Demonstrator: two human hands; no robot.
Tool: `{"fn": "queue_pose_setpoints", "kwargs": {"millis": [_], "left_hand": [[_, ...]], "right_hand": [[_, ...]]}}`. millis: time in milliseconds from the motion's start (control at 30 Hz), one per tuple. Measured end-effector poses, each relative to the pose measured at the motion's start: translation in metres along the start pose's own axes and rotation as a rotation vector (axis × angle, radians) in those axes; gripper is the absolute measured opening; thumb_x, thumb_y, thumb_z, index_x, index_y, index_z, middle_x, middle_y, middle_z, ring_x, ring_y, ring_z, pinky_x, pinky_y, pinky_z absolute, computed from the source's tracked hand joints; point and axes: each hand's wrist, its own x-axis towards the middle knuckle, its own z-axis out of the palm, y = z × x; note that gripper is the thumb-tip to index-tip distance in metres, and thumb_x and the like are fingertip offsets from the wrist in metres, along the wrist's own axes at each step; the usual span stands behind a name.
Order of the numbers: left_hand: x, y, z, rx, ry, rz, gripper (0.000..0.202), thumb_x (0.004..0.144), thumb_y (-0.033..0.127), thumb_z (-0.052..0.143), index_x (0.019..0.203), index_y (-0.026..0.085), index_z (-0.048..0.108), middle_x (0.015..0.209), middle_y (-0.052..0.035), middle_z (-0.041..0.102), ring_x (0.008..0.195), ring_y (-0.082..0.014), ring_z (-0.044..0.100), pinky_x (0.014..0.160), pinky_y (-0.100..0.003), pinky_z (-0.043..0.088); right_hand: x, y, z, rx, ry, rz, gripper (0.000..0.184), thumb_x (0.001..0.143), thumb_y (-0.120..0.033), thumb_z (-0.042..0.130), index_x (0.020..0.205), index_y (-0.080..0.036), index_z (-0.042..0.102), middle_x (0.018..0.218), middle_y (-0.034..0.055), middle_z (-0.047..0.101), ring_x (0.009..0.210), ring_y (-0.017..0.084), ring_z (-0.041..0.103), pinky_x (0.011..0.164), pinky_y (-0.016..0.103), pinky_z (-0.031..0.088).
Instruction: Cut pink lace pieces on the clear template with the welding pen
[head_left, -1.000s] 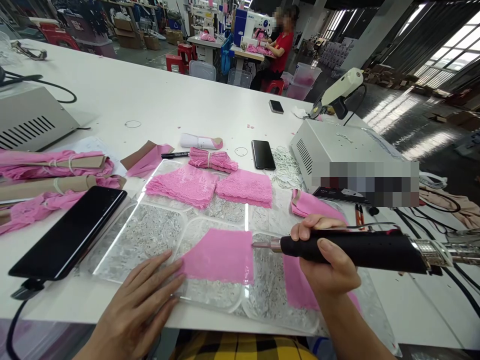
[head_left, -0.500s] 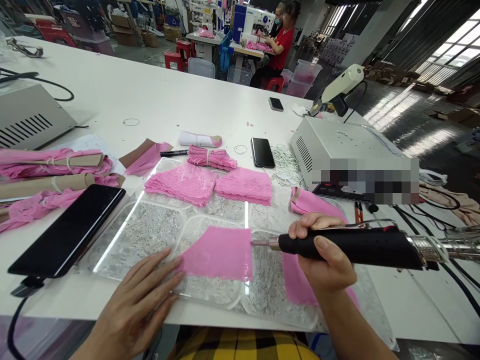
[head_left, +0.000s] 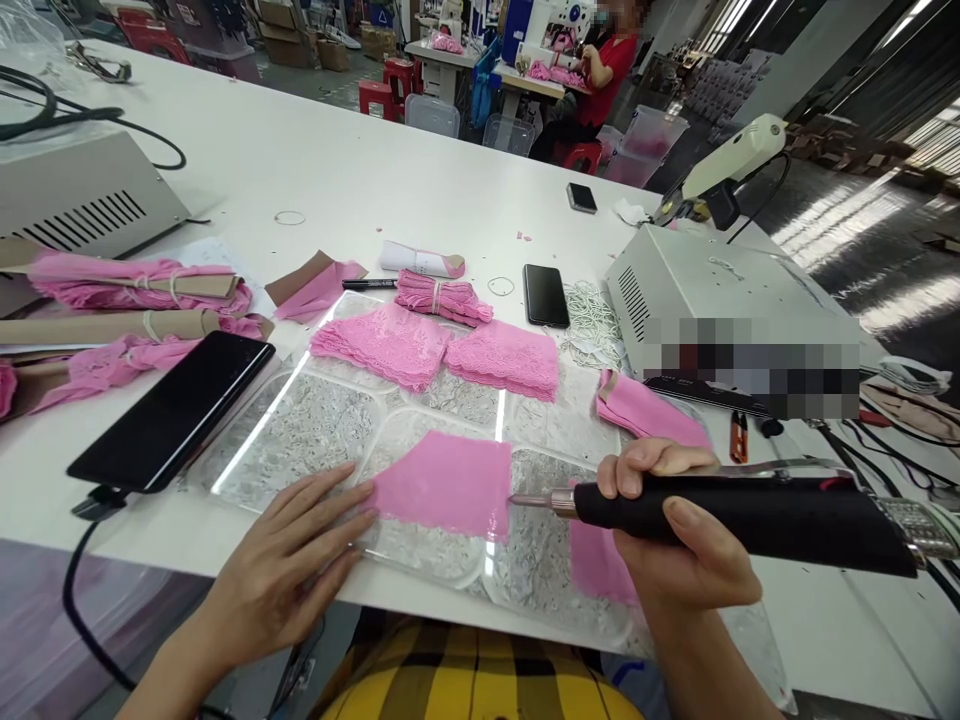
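My right hand (head_left: 679, 545) is wrapped round a black hand-held cutting tool (head_left: 739, 515). Its metal tip (head_left: 525, 499) touches the right edge of a pink lace piece (head_left: 442, 485). That piece lies on a clear scratched plate (head_left: 315, 445). My left hand (head_left: 289, 570) lies flat with fingers spread, fingertips pressing the lace piece's left edge. More pink fabric (head_left: 596, 560) sits under my right hand.
Two stacks of pink lace (head_left: 390, 345) (head_left: 502, 360) lie behind the plate. A black phone (head_left: 172, 410) rests at left, another phone (head_left: 545, 295) further back. A grey machine box (head_left: 720, 310) stands at right, another (head_left: 75, 200) at left. A person in red sits far behind.
The view has shifted slightly down and left. The tool tip stays at the lace's right edge, a little lower along it. My left hand keeps pressing the lace.
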Motion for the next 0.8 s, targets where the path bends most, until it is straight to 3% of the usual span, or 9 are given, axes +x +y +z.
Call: {"fn": "queue_pose_setpoints", "kwargs": {"millis": [367, 533, 667, 733, 800], "left_hand": [[0.002, 0.000, -0.002, 0.018, -0.005, -0.003, 0.050, 0.088, 0.011, 0.054, 0.135, 0.026, 0.050, 0.137, -0.0059, 0.056, 0.135, -0.0317, 0.042, 0.102, -0.051, 0.046], [0.003, 0.002, -0.004, -0.003, 0.038, 0.014, 0.052, 0.085, 0.006, 0.055, 0.134, 0.025, 0.052, 0.134, -0.0067, 0.058, 0.133, -0.0323, 0.044, 0.101, -0.051, 0.047], [0.029, 0.037, -0.014, -0.079, 0.031, 0.056, 0.054, 0.086, 0.002, 0.049, 0.135, 0.024, 0.051, 0.132, -0.0051, 0.060, 0.132, -0.0286, 0.047, 0.101, -0.048, 0.050], [0.046, 0.064, -0.016, -0.131, -0.065, 0.179, 0.048, 0.092, 0.010, 0.044, 0.137, 0.026, 0.050, 0.133, -0.0044, 0.060, 0.132, -0.0261, 0.047, 0.102, -0.045, 0.051], [0.059, 0.089, -0.011, -0.128, -0.258, 0.365, 0.039, 0.098, 0.031, 0.042, 0.135, 0.037, 0.051, 0.130, 0.0014, 0.062, 0.130, -0.0210, 0.050, 0.098, -0.036, 0.054]], "right_hand": [[-0.002, 0.002, 0.003, -0.025, -0.020, 0.016, 0.012, 0.067, -0.021, 0.059, 0.078, -0.020, 0.064, 0.075, 0.0024, 0.057, 0.055, 0.012, 0.052, 0.049, 0.030, 0.046], [0.004, -0.010, -0.003, -0.017, 0.070, 0.002, 0.015, 0.065, -0.021, 0.058, 0.079, -0.019, 0.064, 0.075, 0.0026, 0.057, 0.055, 0.012, 0.051, 0.049, 0.030, 0.046], [0.014, -0.026, -0.021, -0.044, 0.190, -0.036, 0.014, 0.060, -0.021, 0.057, 0.073, -0.018, 0.063, 0.072, 0.0014, 0.055, 0.053, 0.011, 0.049, 0.048, 0.030, 0.042], [0.019, -0.031, -0.032, -0.056, 0.245, -0.044, 0.013, 0.056, -0.021, 0.058, 0.069, -0.019, 0.061, 0.071, 0.0008, 0.053, 0.052, 0.011, 0.047, 0.048, 0.030, 0.041], [0.022, -0.034, -0.040, -0.060, 0.291, -0.047, 0.013, 0.053, -0.020, 0.057, 0.066, -0.020, 0.061, 0.070, 0.0010, 0.053, 0.053, 0.011, 0.046, 0.049, 0.031, 0.039]]}}
